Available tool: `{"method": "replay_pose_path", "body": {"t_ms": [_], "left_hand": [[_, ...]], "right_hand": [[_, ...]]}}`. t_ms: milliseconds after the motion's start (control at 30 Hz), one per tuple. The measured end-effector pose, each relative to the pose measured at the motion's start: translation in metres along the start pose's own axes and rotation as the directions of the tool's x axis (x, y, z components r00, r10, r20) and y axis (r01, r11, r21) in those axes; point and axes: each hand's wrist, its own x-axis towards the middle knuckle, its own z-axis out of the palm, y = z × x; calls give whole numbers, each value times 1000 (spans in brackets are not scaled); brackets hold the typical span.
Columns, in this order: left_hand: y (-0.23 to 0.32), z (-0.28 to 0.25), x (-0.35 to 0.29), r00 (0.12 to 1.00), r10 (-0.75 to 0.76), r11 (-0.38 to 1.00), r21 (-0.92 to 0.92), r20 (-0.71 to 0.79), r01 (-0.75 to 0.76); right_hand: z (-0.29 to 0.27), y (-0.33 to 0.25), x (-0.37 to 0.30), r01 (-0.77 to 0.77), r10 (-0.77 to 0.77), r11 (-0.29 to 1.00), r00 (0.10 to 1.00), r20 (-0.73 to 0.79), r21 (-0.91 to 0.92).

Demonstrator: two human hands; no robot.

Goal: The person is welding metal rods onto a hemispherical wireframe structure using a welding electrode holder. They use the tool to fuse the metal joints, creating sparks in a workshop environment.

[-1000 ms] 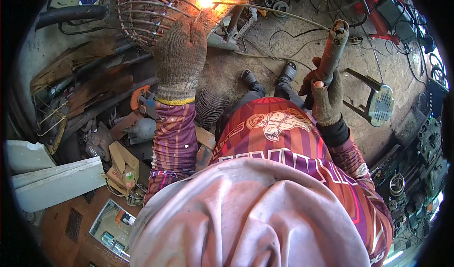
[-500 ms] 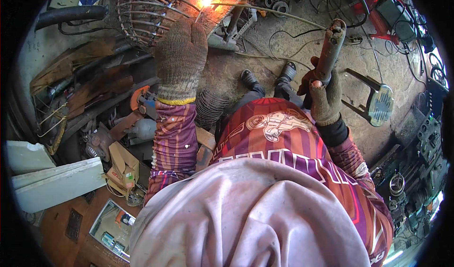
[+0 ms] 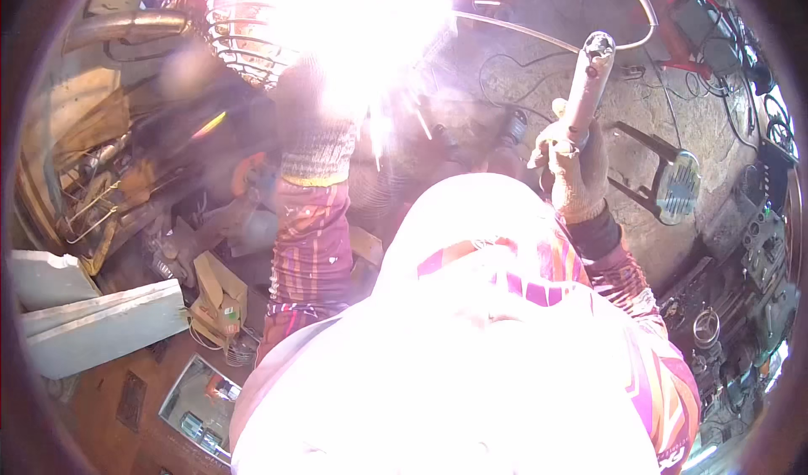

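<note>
My right hand, in a knitted work glove, is closed around the tubular handle of a welding electrode holder. From its tip a long thin welding rod runs left into a blinding white arc glare. My left hand, gloved with a yellow cuff, reaches to the lower left edge of that glare. Its fingertips are washed out, so whether they grip anything is hidden. Beside it, a rounded cage of bent metal rods shows only its left part; the glare covers the rest and the rod's end.
A small metal stool stands right of my right hand. A red machine and cables lie at the far right. White boards and an open cardboard box sit at the lower left. Assorted metal parts line the right edge.
The small orange-white glow at the rod's end has flared into a huge white glare with flying sparks, hiding the work and my left fingers. Both hands stay almost in place.
</note>
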Motion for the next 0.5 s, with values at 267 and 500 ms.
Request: {"method": "replay_pose_path", "body": {"t_ms": [267,500], "left_hand": [[-32,17,-10,932,357,917,217,-65,-336],[-8,7,-4,974,222,946,253,-47,-203]], "right_hand": [[-13,7,0,195,-195,981,974,119,10],[-13,-6,-5,251,-242,938,968,71,-238]]}}
